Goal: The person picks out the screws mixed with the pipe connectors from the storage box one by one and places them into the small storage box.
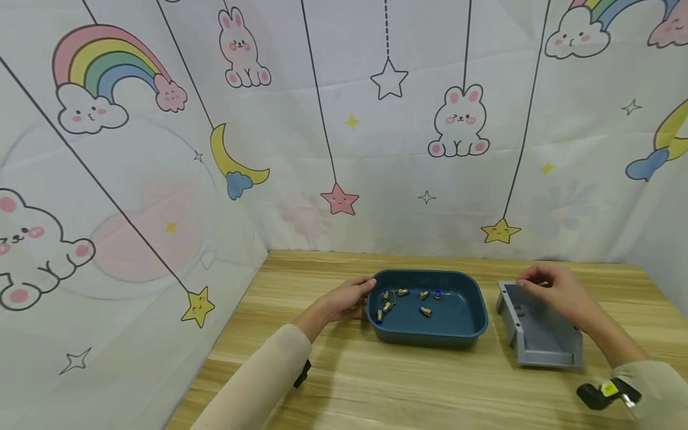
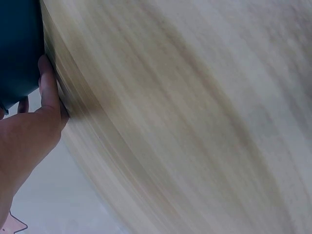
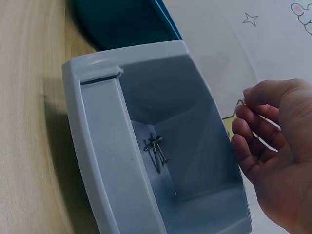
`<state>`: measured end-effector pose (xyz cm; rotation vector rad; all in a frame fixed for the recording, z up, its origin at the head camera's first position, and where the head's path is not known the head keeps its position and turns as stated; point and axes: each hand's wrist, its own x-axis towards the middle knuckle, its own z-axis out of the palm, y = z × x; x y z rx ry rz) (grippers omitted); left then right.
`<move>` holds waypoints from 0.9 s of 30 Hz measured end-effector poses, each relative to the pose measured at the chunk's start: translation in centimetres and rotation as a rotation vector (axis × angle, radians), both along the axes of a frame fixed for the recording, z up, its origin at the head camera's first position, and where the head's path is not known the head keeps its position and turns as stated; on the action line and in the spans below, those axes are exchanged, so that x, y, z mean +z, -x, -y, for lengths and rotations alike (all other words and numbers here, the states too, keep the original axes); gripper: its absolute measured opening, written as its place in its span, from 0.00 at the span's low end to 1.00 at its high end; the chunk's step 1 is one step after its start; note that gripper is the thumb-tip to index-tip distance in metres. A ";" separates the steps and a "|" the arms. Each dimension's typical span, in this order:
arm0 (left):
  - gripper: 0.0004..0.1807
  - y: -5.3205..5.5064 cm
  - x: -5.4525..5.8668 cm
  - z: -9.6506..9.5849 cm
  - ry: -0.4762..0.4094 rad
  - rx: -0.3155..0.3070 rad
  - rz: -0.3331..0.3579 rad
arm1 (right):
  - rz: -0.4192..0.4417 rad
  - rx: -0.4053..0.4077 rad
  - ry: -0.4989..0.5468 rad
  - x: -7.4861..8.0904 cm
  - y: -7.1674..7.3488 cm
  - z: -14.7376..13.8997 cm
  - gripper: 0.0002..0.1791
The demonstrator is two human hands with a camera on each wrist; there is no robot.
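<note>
My left hand [image 1: 348, 298] grips the left end of a dark blue tray [image 1: 430, 340], one fingertip on the rim and other fingers low outside the wall. In the left wrist view, the left hand [image 2: 36, 126] is against the tray's side [image 2: 19, 53]. Several brass fittings [image 1: 426, 312], some with blue parts, lie in the tray. My right hand [image 1: 559, 292] is above the far end of a grey bin [image 1: 548, 358]. In the right wrist view, the right hand's [image 3: 278, 141] fingers curl toward the thumb beside the bin's rim; nothing shows between them. Several screws [image 3: 156, 151] lie inside the bin.
Tray and bin stand side by side on a wood-grain table [image 1: 430, 388], with a narrow gap between them. A white printed curtain [image 1: 408, 227] hangs behind the table and along its left side. A black device [image 1: 607, 394] is strapped at the right wrist.
</note>
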<state>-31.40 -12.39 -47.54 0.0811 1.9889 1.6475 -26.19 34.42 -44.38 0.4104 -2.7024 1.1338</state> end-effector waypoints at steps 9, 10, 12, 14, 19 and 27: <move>0.32 0.1 -0.2 -0.1 0.001 0.002 0.010 | -0.029 0.023 -0.012 -0.2 0.4 0.7 0.07; 0.32 0.1 -0.2 -0.1 -0.001 0.002 0.010 | -0.028 0.022 -0.019 -0.2 0.4 0.8 0.07; 0.32 0.1 -0.2 -0.1 -0.006 0.000 0.008 | -0.017 0.021 -0.031 0.0 0.5 1.1 0.08; 0.32 0.1 -0.2 -0.1 -0.015 0.000 0.009 | -0.008 0.022 -0.035 0.1 0.7 1.4 0.09; 0.33 0.1 -0.1 -0.1 -0.030 -0.002 0.008 | -0.003 0.044 -0.038 0.4 0.9 2.3 0.09; 0.34 0.2 -0.2 0.1 -0.027 0.000 0.010 | 0.001 0.077 -0.048 0.5 1.4 3.9 0.10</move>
